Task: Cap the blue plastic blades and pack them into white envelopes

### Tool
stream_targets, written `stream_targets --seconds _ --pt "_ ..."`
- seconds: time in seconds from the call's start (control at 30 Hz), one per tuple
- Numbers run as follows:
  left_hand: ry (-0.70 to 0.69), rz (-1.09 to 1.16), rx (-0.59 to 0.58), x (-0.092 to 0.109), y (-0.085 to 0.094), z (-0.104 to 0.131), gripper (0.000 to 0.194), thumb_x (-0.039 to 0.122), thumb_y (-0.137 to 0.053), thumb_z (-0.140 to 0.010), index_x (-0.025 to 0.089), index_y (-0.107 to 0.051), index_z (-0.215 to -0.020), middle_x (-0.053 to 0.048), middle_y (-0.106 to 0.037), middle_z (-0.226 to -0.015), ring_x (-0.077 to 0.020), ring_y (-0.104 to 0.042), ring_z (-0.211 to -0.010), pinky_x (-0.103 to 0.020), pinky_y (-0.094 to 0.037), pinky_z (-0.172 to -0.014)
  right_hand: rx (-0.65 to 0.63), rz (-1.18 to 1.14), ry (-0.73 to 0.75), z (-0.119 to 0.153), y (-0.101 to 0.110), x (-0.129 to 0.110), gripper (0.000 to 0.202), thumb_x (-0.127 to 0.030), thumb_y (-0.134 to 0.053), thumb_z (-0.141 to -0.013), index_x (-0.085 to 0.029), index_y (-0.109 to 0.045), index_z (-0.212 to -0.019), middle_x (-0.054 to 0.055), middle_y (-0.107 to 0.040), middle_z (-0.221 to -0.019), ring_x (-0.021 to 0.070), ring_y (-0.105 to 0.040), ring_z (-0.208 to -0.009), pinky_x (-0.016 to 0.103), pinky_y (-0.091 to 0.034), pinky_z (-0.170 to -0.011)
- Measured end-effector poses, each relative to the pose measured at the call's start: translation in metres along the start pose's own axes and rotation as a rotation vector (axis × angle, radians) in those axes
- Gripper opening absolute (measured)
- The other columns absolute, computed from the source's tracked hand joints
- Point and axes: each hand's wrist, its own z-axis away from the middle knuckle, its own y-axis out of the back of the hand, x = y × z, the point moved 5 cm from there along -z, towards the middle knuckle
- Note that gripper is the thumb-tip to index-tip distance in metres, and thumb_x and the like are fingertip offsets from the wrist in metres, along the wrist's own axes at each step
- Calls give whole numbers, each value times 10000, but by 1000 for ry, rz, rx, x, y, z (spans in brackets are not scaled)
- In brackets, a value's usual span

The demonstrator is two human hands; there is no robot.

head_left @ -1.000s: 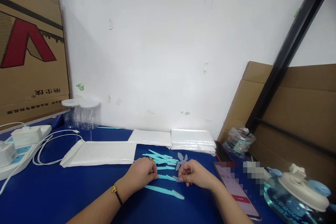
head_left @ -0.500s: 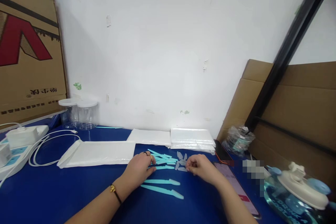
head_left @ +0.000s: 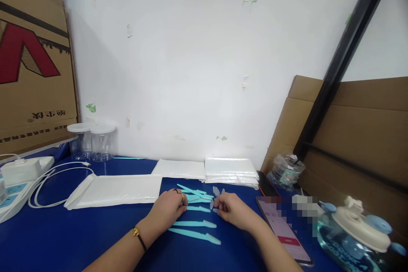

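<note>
My left hand (head_left: 172, 205) is closed with thumb and fingertips at the handle end of a turquoise eyebrow razor (head_left: 199, 208). Beyond it several more razors lie in a loose, crossed heap (head_left: 194, 192). Nearer to me two razors lie side by side, the upper one (head_left: 194, 223) and the lower one (head_left: 196, 235), both with blade ends to the right. My right hand (head_left: 230, 208) has its fingers curled and pinched at a small clear blade cap (head_left: 216, 210). Other translucent caps (head_left: 216, 190) lie just past its fingers, partly covered by the hand.
A white padded mailer (head_left: 121, 190) lies left, with stacked white packets (head_left: 231, 171) by the wall. On the right are a phone (head_left: 283, 229), a plastic-wrapped item (head_left: 287, 171) and a water jug (head_left: 355, 229). Clear jars (head_left: 103, 144) and a power strip (head_left: 28, 187) stand left.
My right hand has moved left over the clear caps, closer to the razors' blade ends. My left hand stays nearly in place. The whole view has shifted slightly.
</note>
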Motion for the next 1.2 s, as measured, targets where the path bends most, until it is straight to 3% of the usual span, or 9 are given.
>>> stream_targets --seconds 0.1,0.17,0.3,0.4,0.7,0.93,1.07,1.13,1.2 --pt "38 24 -24 1 3 2 106 246 -525 -769 218 -627 -765 -13 -619 -819 -177 -548 -817 -262 -371 -682 -2 -126 -29 1 0 6 103 -94 -572 -686 -176 -604 -739 -14 -584 -682 102 -526 -603 184 -381 -537" --pt "43 43 -19 2 6 3 102 256 -530 -764 209 -618 -743 -17 -611 -817 -175 -540 -807 -259 -368 -677 29 -334 -54 0 4 7 61 -148 -591 -699 -175 -556 -741 -26 -568 -641 111 -552 -589 196 -402 -531" --pt "46 203 36 1 8 4 139 300 -506 -783 196 -598 -774 -11 -586 -804 -157 -521 -755 -242 -360 -648 219 -840 -79 -2 18 4 253 -299 -657 -717 -197 -499 -885 -47 -540 -674 145 -615 -569 233 -448 -504" --pt "69 363 14 -3 1 1 198 354 -479 -795 183 -579 -791 9 -553 -720 -137 -487 -666 -228 -342 -590 361 -973 -86 -3 24 3 343 -386 -722 -682 -186 -518 -871 -43 -540 -643 139 -607 -552 213 -423 -469" --pt "80 571 9 -8 -9 -3 255 413 -517 -740 163 -565 -739 35 -479 -629 -117 -406 -597 -224 -309 -556 427 -975 -103 -5 18 3 370 -469 -733 -667 -163 -555 -773 27 -660 -671 127 -585 -496 195 -364 -412" --pt "87 597 -3 -6 -12 -4 253 420 -540 -726 168 -556 -735 51 -432 -597 -104 -377 -568 -212 -289 -526 299 -935 -85 -7 6 -13 334 -439 -725 -688 -157 -554 -743 -10 -621 -541 110 -576 -454 182 -361 -414" --pt "78 623 -69 -3 -14 0 261 425 -560 -722 165 -574 -738 51 -446 -584 -100 -389 -556 -205 -298 -514 167 -888 -103 -7 0 -14 358 -462 -725 -665 -165 -535 -726 -9 -626 -584 120 -586 -454 186 -350 -399" --pt "61 600 -132 1 -15 4 266 431 -572 -718 167 -595 -739 41 -482 -598 -103 -423 -570 -201 -315 -521 99 -785 -111 -6 0 -10 331 -466 -680 -708 -164 -550 -742 -4 -625 -619 109 -561 -440 190 -335 -396" --pt "37 553 -189 4 -15 8 261 432 -570 -728 176 -612 -761 33 -522 -623 -108 -459 -589 -199 -329 -526 113 -570 -90 -4 4 -6 263 -423 -618 -772 -161 -596 -758 -4 -604 -637 100 -533 -464 199 -345 -430"
